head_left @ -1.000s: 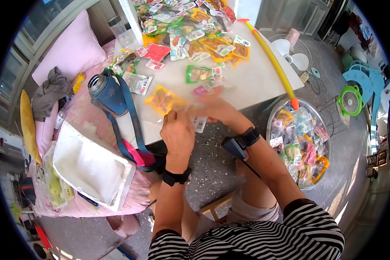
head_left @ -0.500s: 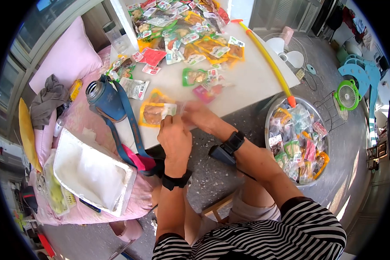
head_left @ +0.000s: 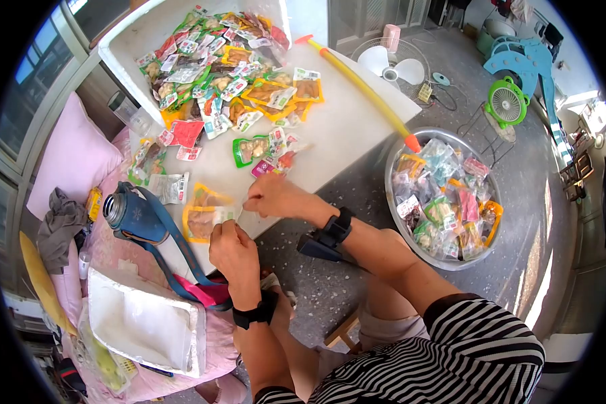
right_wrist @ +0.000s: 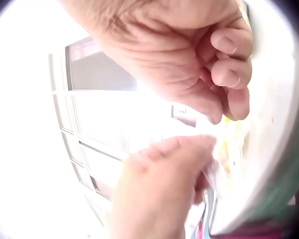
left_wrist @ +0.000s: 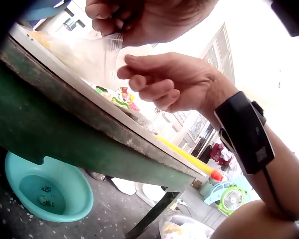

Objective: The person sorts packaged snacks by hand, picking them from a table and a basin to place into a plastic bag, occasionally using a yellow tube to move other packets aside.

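A clear bag [left_wrist: 87, 57] holds an orange-edged food pack [head_left: 200, 223] lying at the table's near edge. My left hand [head_left: 236, 259] pinches the bag's near corner between thumb and fingers, which the left wrist view shows from below. With curled fingers, my right hand [head_left: 283, 198] is at the bag's other corner, thumb and fingertips on its clear edge; glare blurs this contact in the right wrist view. Behind the hands lie a green-edged pack [head_left: 250, 151] and a pink one [head_left: 265, 167].
A white foam box [head_left: 124, 50] spills many packs onto the table [head_left: 347, 128]. A yellow tube [head_left: 363, 87] lies along its right side. A metal basin [head_left: 392, 202] of bagged packs stands right, a blue bottle [head_left: 141, 217] left, and a teal basin [left_wrist: 70, 199] below.
The head view has shifted, bringing the foam box into sight. The right hand's fingers, blurred before, now show clearly at the bag's edge. The left hand keeps its pinch.
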The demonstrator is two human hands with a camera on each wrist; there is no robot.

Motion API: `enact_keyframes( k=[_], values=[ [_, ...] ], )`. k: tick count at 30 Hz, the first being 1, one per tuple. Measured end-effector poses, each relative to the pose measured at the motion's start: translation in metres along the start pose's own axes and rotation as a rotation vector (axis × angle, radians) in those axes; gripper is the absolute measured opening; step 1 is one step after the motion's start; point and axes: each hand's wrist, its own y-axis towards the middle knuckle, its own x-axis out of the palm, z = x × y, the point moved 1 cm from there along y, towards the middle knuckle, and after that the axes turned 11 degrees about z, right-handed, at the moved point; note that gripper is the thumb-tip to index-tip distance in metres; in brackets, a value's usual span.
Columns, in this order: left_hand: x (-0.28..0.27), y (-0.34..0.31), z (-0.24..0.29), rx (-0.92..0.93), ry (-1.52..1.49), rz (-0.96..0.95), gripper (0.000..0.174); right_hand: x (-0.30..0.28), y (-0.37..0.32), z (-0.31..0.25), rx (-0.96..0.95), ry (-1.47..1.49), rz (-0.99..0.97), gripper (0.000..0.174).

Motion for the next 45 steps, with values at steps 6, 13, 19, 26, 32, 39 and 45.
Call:
enact_keyframes(
  k=[6, 13, 19, 26, 32, 39, 45],
  values=[
    [0.003, -0.001, 0.004, 0.003, 0.008, -0.03, 0.002, -0.07, 0.035, 0.081, -0.239, -0.416, 0.647, 0.034],
    [0.007, -0.002, 0.003, 0.012, 0.029, -0.067, 0.004, -0.06, 0.039, 0.102, 0.013, -0.733, 0.472, 0.065],
    [0.007, 0.0, 0.006, 0.001, 0.008, -0.068, 0.006, -0.061, 0.021, 0.083, 0.076, -0.839, 0.539, 0.071],
    [0.007, -0.002, 0.004, 0.01, 0.023, -0.079, 0.004, -0.052, -0.019, 0.051, 0.037, -0.922, 0.614, 0.069],
    [0.007, -0.003, 0.003, 0.024, 0.021, -0.071, 0.003, -0.068, -0.017, 0.075, 0.103, -0.948, 0.649, 0.054],
    [0.006, -0.001, 0.002, 0.023, 0.012, -0.075, 0.003, -0.105, -0.028, 0.081, 0.249, -0.762, 0.557, 0.043],
    [0.007, -0.002, 0.001, 0.029, 0.008, -0.056, 0.002, -0.129, -0.035, 0.101, 0.294, -0.738, 0.8, 0.041]
  ],
)
